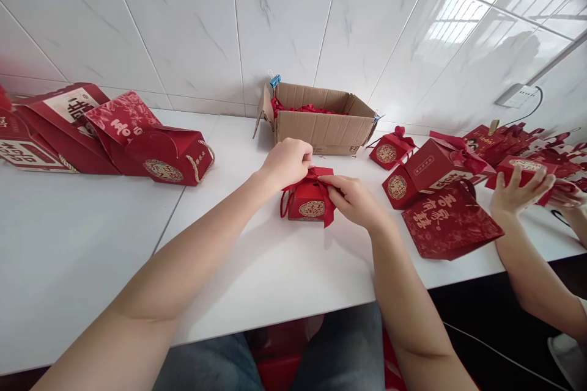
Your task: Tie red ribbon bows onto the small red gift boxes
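Note:
A small red gift box (308, 206) with a gold round emblem stands on the white table (92, 244) in front of me. A red ribbon (316, 178) runs over its top. My left hand (288, 162) is closed, pinching the ribbon at the top left of the box. My right hand (354, 197) is closed too, gripping the ribbon at the box's upper right corner. Both hands touch the box.
An open cardboard box (321, 125) with red ribbons inside stands behind by the tiled wall. Red gift bags (114, 134) lie at the left. More red boxes and a flat bag (447, 223) lie at the right, where another person's hands (518, 192) hold a red box.

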Tool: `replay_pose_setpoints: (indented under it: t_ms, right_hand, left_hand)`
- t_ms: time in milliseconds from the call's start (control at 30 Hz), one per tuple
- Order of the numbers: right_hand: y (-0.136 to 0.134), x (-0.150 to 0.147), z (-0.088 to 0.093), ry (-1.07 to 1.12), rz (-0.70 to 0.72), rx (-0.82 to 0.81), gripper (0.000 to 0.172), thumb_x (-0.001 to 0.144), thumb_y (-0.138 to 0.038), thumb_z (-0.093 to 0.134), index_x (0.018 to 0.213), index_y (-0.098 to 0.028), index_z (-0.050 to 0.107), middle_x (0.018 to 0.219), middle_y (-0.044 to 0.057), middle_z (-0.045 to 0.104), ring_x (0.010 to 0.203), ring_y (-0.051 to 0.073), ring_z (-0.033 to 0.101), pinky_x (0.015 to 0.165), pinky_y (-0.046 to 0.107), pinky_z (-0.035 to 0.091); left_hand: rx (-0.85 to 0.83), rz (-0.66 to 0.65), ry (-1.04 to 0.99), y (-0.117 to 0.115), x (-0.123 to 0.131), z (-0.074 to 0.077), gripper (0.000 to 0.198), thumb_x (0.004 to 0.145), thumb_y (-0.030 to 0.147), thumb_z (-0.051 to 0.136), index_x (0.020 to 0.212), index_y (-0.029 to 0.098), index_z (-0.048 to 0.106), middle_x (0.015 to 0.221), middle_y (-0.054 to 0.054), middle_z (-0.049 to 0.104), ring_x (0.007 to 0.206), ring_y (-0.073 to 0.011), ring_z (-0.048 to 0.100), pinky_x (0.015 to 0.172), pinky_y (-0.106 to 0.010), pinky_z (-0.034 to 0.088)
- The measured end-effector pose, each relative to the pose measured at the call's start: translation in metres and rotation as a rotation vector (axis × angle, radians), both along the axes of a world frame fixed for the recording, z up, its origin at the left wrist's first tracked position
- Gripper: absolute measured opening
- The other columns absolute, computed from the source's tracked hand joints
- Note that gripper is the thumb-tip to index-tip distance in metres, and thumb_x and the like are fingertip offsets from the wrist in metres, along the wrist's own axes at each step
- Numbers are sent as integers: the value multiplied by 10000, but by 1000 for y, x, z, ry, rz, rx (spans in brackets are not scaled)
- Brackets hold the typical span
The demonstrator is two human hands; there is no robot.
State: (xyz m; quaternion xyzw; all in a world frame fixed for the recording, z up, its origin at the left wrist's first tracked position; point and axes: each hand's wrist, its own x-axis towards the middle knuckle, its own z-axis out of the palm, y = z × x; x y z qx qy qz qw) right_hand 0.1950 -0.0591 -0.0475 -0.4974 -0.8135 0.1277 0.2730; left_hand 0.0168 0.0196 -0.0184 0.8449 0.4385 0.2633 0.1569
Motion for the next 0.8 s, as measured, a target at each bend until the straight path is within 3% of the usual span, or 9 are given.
replay_pose_setpoints:
  t_ms: [233,400,500,633,800]
  right_hand:
    - [1,0,-1,-30,1,17,390,887,-135,385,1174,-168,647,988,98,717,794,198,636,688,325,500]
    - [3,4,-5,122,-28,5,363,877,-154,429,1137,-205,676,982,65,720,769,165,633,670,287,495]
    - [5,9,-4,185,-119,44,363,862,-186,487,1186,-209,649,774,19,668,638,130,557,606,254,459]
    - [10,13,-4,291,-261,181,333,855,-282,544,1154,-172,641,592,-42,458,546,110,427,568,250,410]
    - [14,14,-6,517,-270,281,278,812,-238,500,1038,-184,652,619,-38,408,586,123,412,588,270,395]
  left_hand:
    - [10,10,20,4,1,-1,175,782,222,605,612,182,591,673,-27,653,620,-154,536,570,-296,384]
    - [-37,-38,77,-2,1,5,156,817,202,549,669,172,587,752,-47,667,642,-154,557,573,-289,393]
    - [-47,-56,103,-8,-3,12,84,831,198,530,791,171,599,852,-55,674,686,-157,579,582,-281,405]
    - [-22,-18,-12,-13,-16,29,135,822,238,583,945,184,593,939,-46,674,809,-171,624,684,-286,473]
    - [137,89,-147,-37,-43,68,148,843,285,584,941,180,620,924,-22,676,883,-158,631,801,-298,497]
